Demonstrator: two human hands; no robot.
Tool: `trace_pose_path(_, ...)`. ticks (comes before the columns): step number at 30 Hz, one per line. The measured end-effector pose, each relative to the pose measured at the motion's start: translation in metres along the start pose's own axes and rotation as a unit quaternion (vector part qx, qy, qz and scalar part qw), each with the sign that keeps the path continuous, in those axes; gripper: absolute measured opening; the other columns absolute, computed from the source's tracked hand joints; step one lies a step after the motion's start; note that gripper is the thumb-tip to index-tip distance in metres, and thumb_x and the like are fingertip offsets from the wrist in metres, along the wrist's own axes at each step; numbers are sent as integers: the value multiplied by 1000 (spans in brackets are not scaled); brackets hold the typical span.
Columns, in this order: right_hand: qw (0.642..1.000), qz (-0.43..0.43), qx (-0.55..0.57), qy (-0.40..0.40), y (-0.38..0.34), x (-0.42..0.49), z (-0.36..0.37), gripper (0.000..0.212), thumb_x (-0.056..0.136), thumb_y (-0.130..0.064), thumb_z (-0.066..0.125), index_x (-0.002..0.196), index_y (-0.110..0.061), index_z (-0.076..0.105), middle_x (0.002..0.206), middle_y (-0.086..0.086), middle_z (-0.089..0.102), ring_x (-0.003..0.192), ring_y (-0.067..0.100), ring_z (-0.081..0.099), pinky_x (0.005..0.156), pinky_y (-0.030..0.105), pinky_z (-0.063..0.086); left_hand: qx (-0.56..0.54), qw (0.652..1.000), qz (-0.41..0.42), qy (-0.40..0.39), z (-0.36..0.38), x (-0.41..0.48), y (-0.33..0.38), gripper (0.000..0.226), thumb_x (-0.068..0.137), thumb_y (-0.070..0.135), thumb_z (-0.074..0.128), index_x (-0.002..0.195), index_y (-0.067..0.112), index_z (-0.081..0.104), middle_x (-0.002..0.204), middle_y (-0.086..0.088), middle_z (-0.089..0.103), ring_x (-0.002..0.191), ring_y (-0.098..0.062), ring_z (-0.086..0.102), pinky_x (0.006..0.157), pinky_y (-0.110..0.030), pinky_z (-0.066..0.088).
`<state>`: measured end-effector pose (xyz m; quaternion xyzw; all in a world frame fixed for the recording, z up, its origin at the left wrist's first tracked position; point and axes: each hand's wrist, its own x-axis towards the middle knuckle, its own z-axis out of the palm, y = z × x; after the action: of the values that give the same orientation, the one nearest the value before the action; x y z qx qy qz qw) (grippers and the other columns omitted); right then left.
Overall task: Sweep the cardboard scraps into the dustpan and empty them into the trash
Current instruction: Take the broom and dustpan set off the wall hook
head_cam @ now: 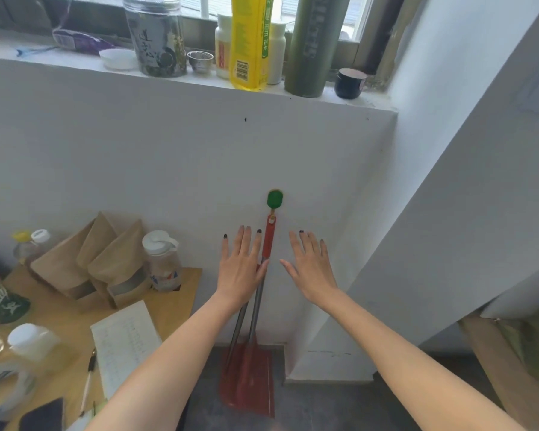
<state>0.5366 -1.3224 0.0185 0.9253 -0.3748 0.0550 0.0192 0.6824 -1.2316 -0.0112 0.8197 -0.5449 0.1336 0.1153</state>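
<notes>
both hands flat with fingers spread, left hand [242, 265] over the red dustpan handle [268, 236], right hand [308, 269] just beside it, gripping nothing

dustpan [249, 381] against wall [137, 150], right of table [181, 284]

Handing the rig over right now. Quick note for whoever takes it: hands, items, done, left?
Left hand: open, holding nothing, right beside the red grip.
Right hand: open, empty, on the grip's other side.
Dustpan: hung by that grip from the green wall hook, pan low by the floor.
Scraps and trash: not in view.
Done: nothing visible.
Left: unhook the dustpan, sweep, empty.
</notes>
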Motion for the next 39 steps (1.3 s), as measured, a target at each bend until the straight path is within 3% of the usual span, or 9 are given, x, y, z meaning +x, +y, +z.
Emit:
trace_pose_path(3, 999, 5, 20, -33, 4, 22, 2, 57, 99, -45, 28, 143, -11, 38, 140, 13, 47, 131, 30, 39, 111, 42, 28, -4, 1000, 2, -12, 8, 14, -3, 36, 80, 31, 69, 109, 10, 62, 106, -9, 64, 101, -27, 61, 83, -44, 50)
trace_pose_path(7, 993, 29, 81, -77, 3, 52, 5, 50, 100, -42, 31, 130, -8, 52, 125, 13, 59, 115, 30, 53, 96, 38, 42, -11, 997, 9, -76, 28, 34, -14, 29, 65, 16, 80, 88, 12, 63, 81, -4, 62, 73, -24, 61, 56, -32, 46)
trace_pose_path(11, 966, 91, 207, -124, -6, 79, 13, 47, 100, -38, 36, 131, -5, 50, 126, 14, 59, 118, 30, 54, 95, 35, 45, -2, 978, -8, -211, 54, 46, -16, 35, 90, 11, 48, 125, 10, 47, 123, -8, 52, 114, -26, 49, 86, -35, 41)
trace_pose_path(16, 903, 165, 367, -147, -19, 107, 28, 37, 98, -23, 46, 129, -5, 50, 128, 13, 59, 116, 26, 56, 92, 26, 44, 32, 936, 3, -352, 88, 41, -14, 79, 85, 3, 56, 149, 7, 10, 154, -12, 19, 143, -25, 16, 111, -44, 24)
trace_pose_path(25, 860, 212, 426, -185, -17, 121, 80, 44, 88, -12, 57, 129, -10, 42, 123, 11, 60, 112, 27, 58, 92, 28, 47, 88, 944, -11, -318, 129, 41, -17, 75, 89, 10, 55, 149, 7, 10, 154, -15, 19, 144, -28, 16, 111, -45, 26)
trace_pose_path(27, 864, 222, 430, -141, -17, 120, 80, 34, 92, -10, 53, 125, -8, 47, 120, 11, 61, 110, 27, 60, 92, 29, 48, 69, 957, -16, -280, 129, 41, -21, 74, 71, 13, 77, 137, 6, 45, 131, -16, 52, 125, -29, 49, 95, -45, 46)
trace_pose_path(29, 868, 224, 429, -108, -16, 119, 82, 25, 93, -9, 52, 118, -7, 54, 115, 11, 64, 106, 26, 61, 92, 32, 50, 84, 962, 18, -259, 139, 39, -24, 61, 37, 12, 92, 95, 7, 74, 88, -10, 69, 84, -26, 67, 64, -39, 56)
trace_pose_path(33, 873, 182, 441, -97, -21, 113, 83, 10, 92, -9, 53, 101, -14, 55, 105, 10, 66, 98, 25, 64, 89, 35, 53, 87, 970, 23, -227, 142, 42, -37, 48, 21, 9, 91, 65, 10, 73, 67, -6, 65, 63, -23, 65, 51, -35, 52)
trace_pose_path(39, 889, 118, 431, -100, -14, 120, 64, 4, 94, -13, 52, 97, -11, 54, 96, 11, 65, 89, 23, 63, 84, 31, 53, -16, 974, 16, -227, 136, 52, -45, 54, 10, 1, 89, 59, 7, 66, 54, -8, 60, 45, -24, 60, 38, -28, 48)
